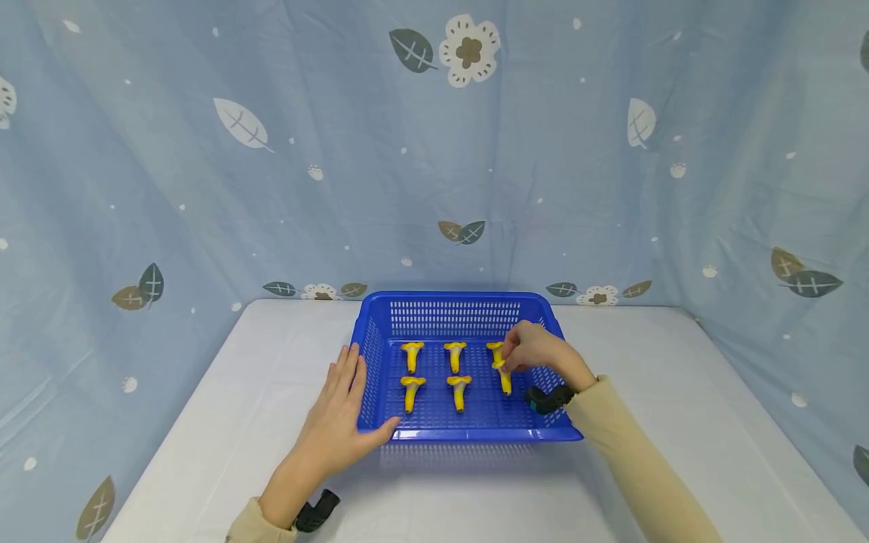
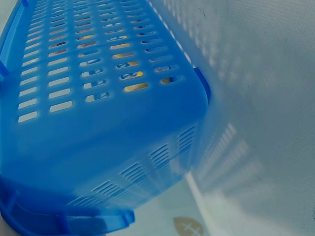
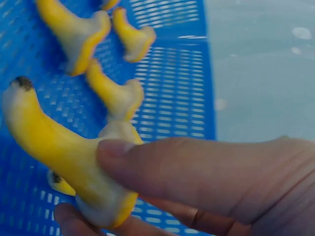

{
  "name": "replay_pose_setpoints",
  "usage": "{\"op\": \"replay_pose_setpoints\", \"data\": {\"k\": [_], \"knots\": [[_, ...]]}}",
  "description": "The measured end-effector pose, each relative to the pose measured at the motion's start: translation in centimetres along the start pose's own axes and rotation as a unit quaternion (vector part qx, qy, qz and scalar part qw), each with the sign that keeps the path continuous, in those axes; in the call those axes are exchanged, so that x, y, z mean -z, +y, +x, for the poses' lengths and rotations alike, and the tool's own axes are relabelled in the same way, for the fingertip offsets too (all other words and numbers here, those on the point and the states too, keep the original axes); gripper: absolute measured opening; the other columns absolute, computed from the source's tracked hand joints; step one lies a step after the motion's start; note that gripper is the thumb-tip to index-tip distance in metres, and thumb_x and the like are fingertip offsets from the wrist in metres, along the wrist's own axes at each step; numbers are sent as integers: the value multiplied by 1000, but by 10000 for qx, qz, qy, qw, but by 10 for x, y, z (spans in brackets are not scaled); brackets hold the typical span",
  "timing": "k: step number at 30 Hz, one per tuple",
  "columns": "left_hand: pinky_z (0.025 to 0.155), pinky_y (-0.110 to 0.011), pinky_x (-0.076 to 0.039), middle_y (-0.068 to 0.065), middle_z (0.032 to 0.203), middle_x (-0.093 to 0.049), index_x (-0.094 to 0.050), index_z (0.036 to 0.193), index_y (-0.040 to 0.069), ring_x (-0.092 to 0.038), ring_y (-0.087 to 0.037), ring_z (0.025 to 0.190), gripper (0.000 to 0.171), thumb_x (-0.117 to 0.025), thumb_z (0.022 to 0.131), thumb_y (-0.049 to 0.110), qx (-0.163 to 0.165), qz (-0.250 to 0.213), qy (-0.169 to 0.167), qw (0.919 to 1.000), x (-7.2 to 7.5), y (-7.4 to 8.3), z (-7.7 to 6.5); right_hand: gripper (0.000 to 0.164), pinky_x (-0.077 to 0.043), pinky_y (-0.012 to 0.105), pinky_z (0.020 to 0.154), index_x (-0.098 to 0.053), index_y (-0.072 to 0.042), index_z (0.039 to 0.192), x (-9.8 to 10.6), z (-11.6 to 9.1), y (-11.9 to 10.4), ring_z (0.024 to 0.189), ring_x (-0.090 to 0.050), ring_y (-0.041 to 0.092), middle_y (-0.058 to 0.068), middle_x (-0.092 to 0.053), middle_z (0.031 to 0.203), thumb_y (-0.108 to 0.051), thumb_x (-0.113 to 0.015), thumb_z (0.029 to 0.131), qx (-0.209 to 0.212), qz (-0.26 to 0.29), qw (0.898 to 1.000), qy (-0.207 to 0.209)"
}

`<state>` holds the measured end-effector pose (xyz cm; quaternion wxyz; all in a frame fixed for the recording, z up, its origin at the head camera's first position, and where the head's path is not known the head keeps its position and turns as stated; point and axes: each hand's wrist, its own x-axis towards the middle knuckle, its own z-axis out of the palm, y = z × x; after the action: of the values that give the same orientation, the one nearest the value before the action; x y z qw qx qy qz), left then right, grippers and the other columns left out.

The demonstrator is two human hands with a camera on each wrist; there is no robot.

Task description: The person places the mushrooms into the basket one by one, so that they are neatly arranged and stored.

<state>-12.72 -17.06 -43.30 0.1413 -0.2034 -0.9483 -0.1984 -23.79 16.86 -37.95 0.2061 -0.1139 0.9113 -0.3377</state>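
My right hand [image 1: 536, 348] pinches a yellow mushroom [image 1: 505, 380] by its flared cap, over the right part of a blue plastic basket [image 1: 468, 434]. In the right wrist view, the thumb presses the pale underside of the cap, and the mushroom's dark-tipped stem [image 3: 37, 125] points away from the hand. Behind it in the head view lies another mushroom [image 1: 495, 348], partly covered. My left hand [image 1: 336, 426] rests at the basket's left rim with fingers straight and thumb spread toward the front corner. The left wrist view shows the basket's slotted outer wall [image 2: 98, 137].
Inside the basket, mushrooms lie in two rows, among them a back left one [image 1: 411, 356], a back middle one [image 1: 455, 356], a front left one [image 1: 411, 392] and a front middle one [image 1: 459, 392]. A white table [image 1: 271, 362] carries the basket; a patterned blue curtain [image 1: 339, 173] hangs behind.
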Motion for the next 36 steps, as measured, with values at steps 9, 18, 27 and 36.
{"op": "replay_pose_setpoints", "data": {"k": [9, 18, 27, 36], "knots": [[119, -57, -17, -26, 162, -8, -22, 152, -12, 0, -36, 151, 108, -66, 83, 59, -24, 16, -22, 10000, 1, 0, 1, 23, -58, 34, 66, -59, -6, 68, -7, 10, 5, 65, -59, 17, 4, -60, 72, 1, -80, 75, -315, -455, 9981, -259], [119, -55, -16, -27, 162, -8, -22, 152, -12, -1, -37, 151, 108, -66, 83, 58, -24, 1, -14, 10000, 0, -1, 0, 24, -58, 31, 64, -58, -5, 68, -14, 16, 9, 63, -57, 16, 2, -55, 67, 2, -80, 75, -261, -652, 9964, -468], [119, -56, -17, -27, 162, -9, -23, 151, -13, -1, -37, 151, 107, -67, 83, 57, -47, 32, 29, 10000, 1, -1, -1, 22, -57, 29, 62, -61, -5, 71, -18, 17, 4, 64, -60, 17, 3, -61, 71, 1, -83, 72, -382, -1053, 9922, -542], [120, -53, -14, -27, 162, -9, -24, 150, -13, -1, -36, 151, 107, -68, 83, 57, -66, 57, 50, 9999, 1, -1, -1, 19, -57, 31, 63, -66, -6, 73, -17, 17, 3, 66, -63, 18, 2, -64, 73, -2, -84, 72, -408, -1283, 9891, -594]]}}
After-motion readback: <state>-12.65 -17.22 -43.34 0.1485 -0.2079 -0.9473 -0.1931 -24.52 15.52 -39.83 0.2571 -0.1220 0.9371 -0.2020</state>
